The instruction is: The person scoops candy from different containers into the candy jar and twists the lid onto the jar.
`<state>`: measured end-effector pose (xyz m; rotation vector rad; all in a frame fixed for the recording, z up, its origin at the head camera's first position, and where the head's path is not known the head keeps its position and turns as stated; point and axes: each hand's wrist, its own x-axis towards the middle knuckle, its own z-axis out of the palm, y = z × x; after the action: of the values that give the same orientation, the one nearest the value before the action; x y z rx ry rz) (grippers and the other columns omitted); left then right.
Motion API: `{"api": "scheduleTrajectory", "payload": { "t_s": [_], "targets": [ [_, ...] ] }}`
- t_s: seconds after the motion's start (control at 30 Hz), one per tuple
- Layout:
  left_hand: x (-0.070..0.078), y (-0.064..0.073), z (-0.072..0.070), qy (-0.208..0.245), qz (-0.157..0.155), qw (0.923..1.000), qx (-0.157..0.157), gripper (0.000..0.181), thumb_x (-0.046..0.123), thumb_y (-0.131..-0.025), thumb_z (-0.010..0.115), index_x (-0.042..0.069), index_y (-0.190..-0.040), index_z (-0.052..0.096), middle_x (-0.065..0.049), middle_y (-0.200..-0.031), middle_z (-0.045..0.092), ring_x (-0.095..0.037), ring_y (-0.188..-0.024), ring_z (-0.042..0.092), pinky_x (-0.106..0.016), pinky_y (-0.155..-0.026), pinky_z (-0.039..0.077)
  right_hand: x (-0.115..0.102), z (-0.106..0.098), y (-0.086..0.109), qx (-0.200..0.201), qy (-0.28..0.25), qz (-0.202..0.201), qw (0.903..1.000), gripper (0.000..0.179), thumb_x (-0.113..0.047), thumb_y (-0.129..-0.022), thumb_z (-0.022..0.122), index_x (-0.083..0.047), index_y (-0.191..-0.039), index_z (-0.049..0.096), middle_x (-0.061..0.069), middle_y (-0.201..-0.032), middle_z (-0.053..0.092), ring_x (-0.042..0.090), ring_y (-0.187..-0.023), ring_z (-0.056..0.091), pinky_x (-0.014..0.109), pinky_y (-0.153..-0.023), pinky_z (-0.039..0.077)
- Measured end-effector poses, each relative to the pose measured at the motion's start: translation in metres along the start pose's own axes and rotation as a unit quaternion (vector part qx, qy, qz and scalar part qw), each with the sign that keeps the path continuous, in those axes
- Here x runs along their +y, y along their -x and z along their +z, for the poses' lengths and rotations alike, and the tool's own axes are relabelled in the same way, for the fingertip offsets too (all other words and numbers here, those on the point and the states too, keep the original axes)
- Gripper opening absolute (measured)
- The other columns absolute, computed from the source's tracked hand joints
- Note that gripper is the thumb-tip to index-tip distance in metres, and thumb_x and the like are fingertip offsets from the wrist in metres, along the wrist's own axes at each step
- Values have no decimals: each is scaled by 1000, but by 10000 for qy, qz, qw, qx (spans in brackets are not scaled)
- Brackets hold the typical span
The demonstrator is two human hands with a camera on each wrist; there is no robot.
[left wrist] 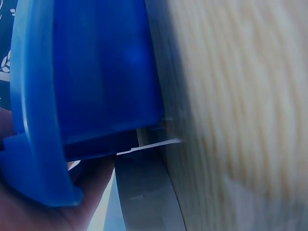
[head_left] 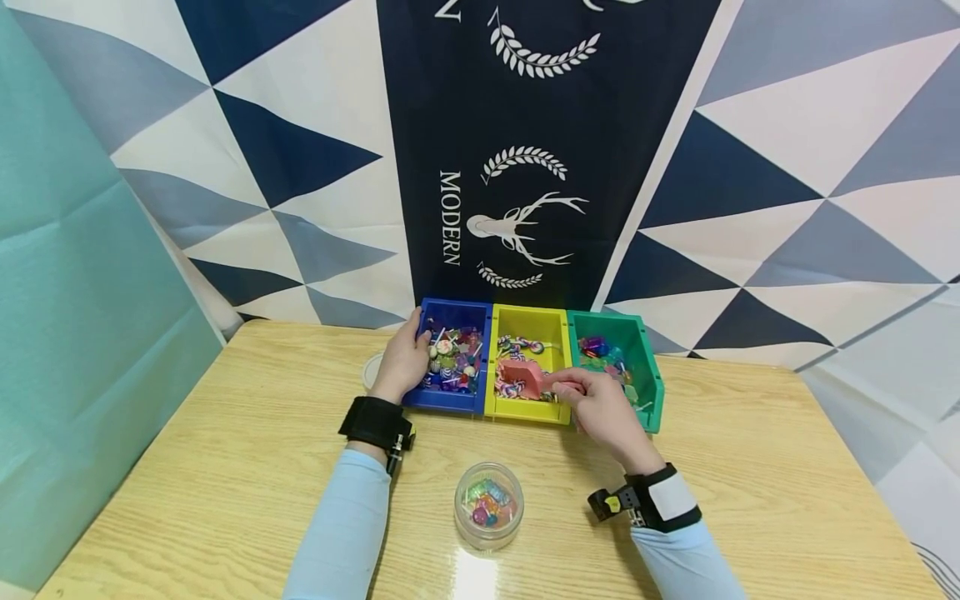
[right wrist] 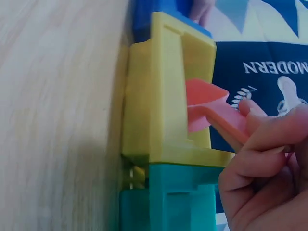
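My right hand (head_left: 603, 412) grips the handle of a pink scoop (head_left: 527, 377). The scoop's head is inside the yellow bin (head_left: 525, 410), among small striped, twisted candies (head_left: 517, 343). In the right wrist view the curled fingers (right wrist: 262, 166) wrap the scoop's handle, while the bin wall hides part of the scoop's head. My left hand (head_left: 403, 360) holds the left side wall of the blue bin (head_left: 446, 402), its thumb over the rim. Colourful candies and lollipops (head_left: 453, 354) lie in that bin. The left wrist view shows the blue bin's side (left wrist: 103, 72) close up, with fingers at its edge.
A green bin (head_left: 651, 379) with wrapped candies joins the yellow one on the right. Nearer on the wooden table (head_left: 225, 500) stands a clear round jar (head_left: 489, 533) holding several colourful candies. A pale round lid-like disc (head_left: 371, 371) lies beside the left hand. A patterned cloth (head_left: 517, 117) hangs behind.
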<state>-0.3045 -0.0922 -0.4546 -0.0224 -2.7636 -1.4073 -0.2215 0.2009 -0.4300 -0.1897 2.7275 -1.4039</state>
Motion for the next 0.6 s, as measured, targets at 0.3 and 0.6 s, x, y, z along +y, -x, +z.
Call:
{"api": "scheduleTrajectory", "payload": {
  "t_s": [0.3, 0.6],
  "targets": [
    [0, 0, 0, -25, -12, 10000, -1, 55, 18, -109, 38, 10, -160, 20, -15, -160, 30, -32, -145, 30, -46, -119, 27, -1, -1, -1, 23, -677, 680, 9954, 24, -16, -105, 54, -8, -121, 69, 6, -61, 48, 25, -46, 45, 29, -41, 34],
    [-1, -1, 1, -24, -28, 10000, -8, 55, 18, -109, 38, 11, -160, 19, -15, -160, 30, -32, -145, 31, -47, -119, 28, -1, 17, -2, -128, -1135, 735, 9907, 25, -17, -104, 55, -10, -123, 69, 11, -96, 66, 20, -49, 50, 30, -47, 40]
  ]
}}
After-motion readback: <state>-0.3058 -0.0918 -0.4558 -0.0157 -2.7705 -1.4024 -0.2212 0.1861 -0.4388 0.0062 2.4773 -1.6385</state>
